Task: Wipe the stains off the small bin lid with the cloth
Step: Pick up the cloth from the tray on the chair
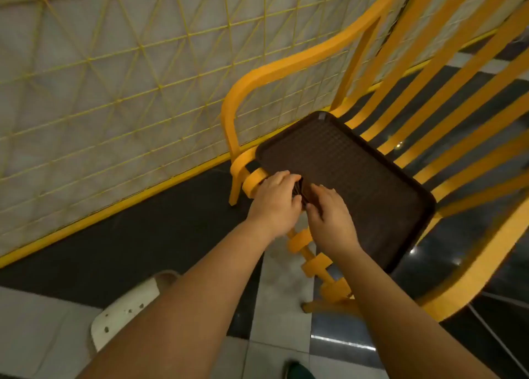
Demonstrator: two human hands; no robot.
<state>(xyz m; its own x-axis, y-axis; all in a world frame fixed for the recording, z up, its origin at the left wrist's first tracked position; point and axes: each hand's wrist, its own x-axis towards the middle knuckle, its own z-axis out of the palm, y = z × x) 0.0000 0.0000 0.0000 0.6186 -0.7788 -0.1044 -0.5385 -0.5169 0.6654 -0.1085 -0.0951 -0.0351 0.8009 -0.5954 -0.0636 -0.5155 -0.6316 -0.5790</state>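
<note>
Item 1: dark brown tray (357,184), rectangular with rounded corners and a raised rim, lying flat on the seat of a yellow slatted chair (446,126). Its near left corner reaches the chair's front edge. A small grey patch sits at its far corner.

Item 2: small dark folded object (301,191), possibly the cloth, pinched between both hands at the tray's near left edge. Mostly hidden; what it is cannot be told for certain.

Item 3: left hand (274,201), fingers curled over the dark object from the left, closed on it.

Item 4: right hand (329,215), fingers bent and touching the same object from the right, thumb alongside; grip partly closed on it.

Item 5: the small bin lid cannot be identified with certainty; the tray is the only flat dark piece in view.

Item 6: yellow wire fence (114,92) with triangular mesh, standing beside the chair, to its left, against pale panels.

Item 7: white sandal (128,312) on the tiled floor (43,335), lower left, below the left forearm.
</note>
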